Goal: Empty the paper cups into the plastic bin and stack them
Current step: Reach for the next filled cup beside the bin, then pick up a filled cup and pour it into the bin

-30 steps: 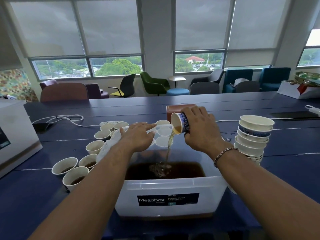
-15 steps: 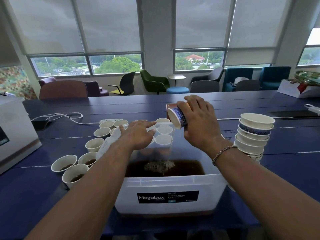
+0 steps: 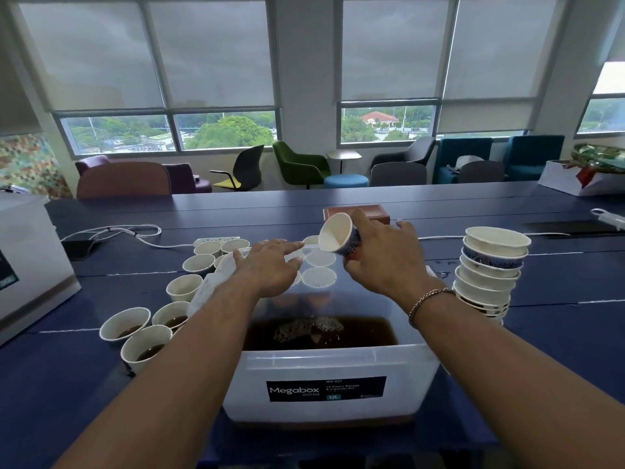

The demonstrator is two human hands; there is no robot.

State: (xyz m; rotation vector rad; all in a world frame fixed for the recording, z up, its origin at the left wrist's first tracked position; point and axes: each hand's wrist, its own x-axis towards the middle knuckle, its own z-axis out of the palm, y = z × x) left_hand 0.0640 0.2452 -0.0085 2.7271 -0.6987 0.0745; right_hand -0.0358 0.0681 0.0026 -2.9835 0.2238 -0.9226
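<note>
My right hand [image 3: 382, 262] grips a patterned paper cup [image 3: 336, 236] tipped on its side above the far end of the clear plastic bin [image 3: 324, 384]; the cup's inside looks empty. Brown liquid with foam [image 3: 311, 330] fills the bin's bottom. My left hand [image 3: 270, 269] hovers flat, fingers spread, over the bin's far left corner with nothing in it. A leaning stack of empty cups [image 3: 490, 272] stands right of the bin. Several cups with brown liquid [image 3: 142, 336] stand to the left, and white cups [image 3: 319, 277] sit behind the bin.
A white cloth [image 3: 211, 289] lies under my left wrist by the cups. A power strip [image 3: 216, 239] and cables lie at the back left, a white box [image 3: 30, 265] at the far left, and a brown box [image 3: 368, 211] behind my right hand. Chairs line the windows.
The stream from the cup into the bin has stopped. My right hand has lifted the cup up and back, still tipped. My left hand has barely moved.
</note>
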